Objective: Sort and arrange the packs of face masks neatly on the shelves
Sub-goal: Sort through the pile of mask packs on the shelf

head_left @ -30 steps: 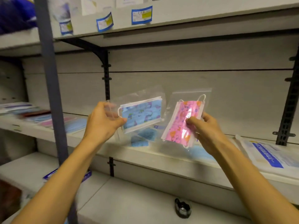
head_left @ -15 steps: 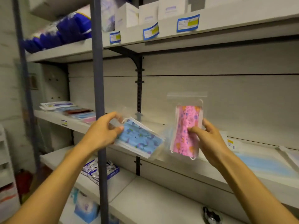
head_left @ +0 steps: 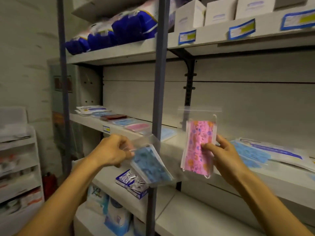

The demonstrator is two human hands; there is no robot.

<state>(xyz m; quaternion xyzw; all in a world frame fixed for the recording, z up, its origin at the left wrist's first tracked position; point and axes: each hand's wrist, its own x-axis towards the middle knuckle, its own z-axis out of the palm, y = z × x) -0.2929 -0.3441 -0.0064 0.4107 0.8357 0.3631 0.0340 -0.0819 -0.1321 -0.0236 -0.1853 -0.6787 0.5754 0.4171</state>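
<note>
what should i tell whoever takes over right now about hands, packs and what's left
Left hand: grip on the blue mask pack, held tilted in front of the post.
Right hand: grip on the pink mask pack, held upright.
Middle shelf: packs already lie in a row at its left end; more blue packs lie at its right.
Done: both packs in hand.
Left: set both down with matching packs.

Blue mask pack (head_left: 150, 165) tilted (blurred), pink mask pack (head_left: 199, 145) upright
</note>
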